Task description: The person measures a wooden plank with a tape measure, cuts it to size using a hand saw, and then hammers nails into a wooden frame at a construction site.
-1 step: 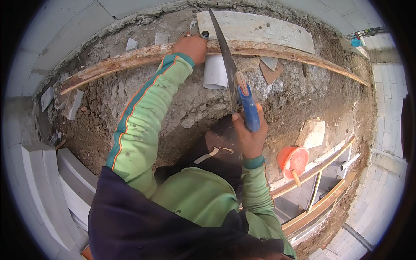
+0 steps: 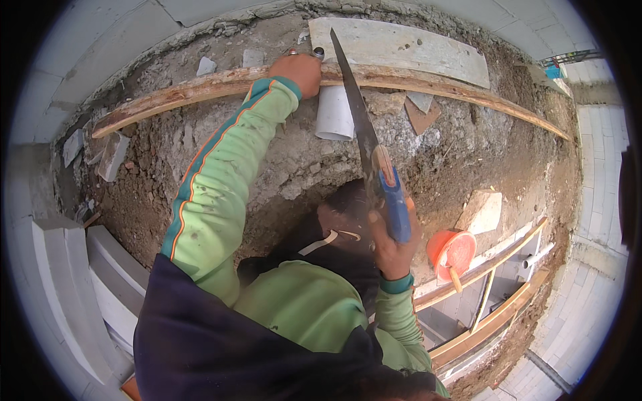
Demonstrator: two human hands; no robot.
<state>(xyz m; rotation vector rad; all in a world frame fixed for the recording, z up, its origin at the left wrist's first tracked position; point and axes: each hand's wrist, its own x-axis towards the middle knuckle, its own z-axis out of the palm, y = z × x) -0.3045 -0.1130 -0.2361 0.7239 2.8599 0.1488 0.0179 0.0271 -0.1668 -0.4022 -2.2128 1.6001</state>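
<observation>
My right hand (image 2: 394, 248) is closed around the blue handle of a handsaw (image 2: 397, 212). Its long tapering blade points away from me and lies across a long strip of wood (image 2: 428, 80). Just left of the blade, my left hand (image 2: 297, 72) grips that wood, its fingers bent over the far edge and partly hidden. A short white plastic pipe (image 2: 334, 117) sticks out beneath the wood, between my left hand and the blade. Behind the wood lies a flat pale board (image 2: 414, 50).
An orange bucket (image 2: 438, 244) with a wooden-handled tool stands at the right. Beside it lie a pale slab piece (image 2: 480, 210) and a wooden frame (image 2: 511, 304). Light blocks (image 2: 63, 281) are stacked at lower left. Broken stones (image 2: 114, 157) lie on rough soil near block walls.
My right hand has drawn the saw back toward me and slightly right. My left hand keeps its grip on the wood.
</observation>
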